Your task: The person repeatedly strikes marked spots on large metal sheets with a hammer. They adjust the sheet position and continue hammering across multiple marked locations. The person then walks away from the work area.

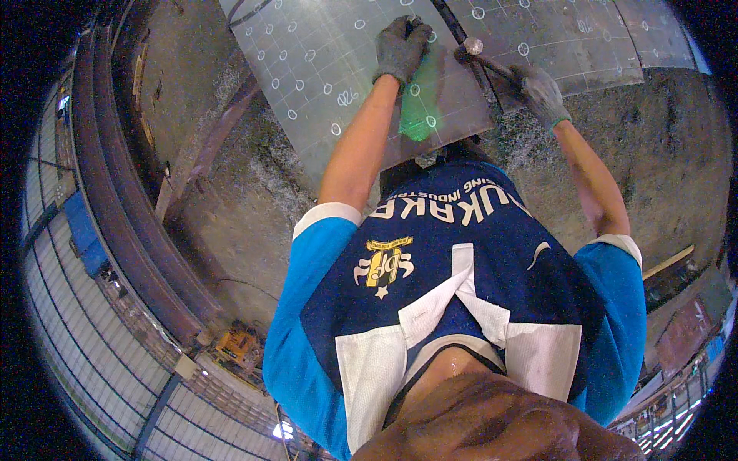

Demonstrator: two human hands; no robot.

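Note:
My left hand (403,49), in a grey glove, is over a flat grey metal plate (361,65). Its fingers are curled closed, and whatever they may hold is hidden beneath them. White chalk circles and a grid of thin lines mark the plate. To the right, my right hand (541,95), gloved too, grips the handle of a hammer (500,67). The hammer's round, shiny face is turned upward, close to the plate's right edge and the dark gap beside it.
A second chalk-marked plate (569,38) lies across the gap on the right. Dusty ground (231,184) surrounds the plates. Long rusty steel beams (127,184) run along the left. A yellow machine (238,346) stands at lower left, and a wooden strip (669,261) lies at right.

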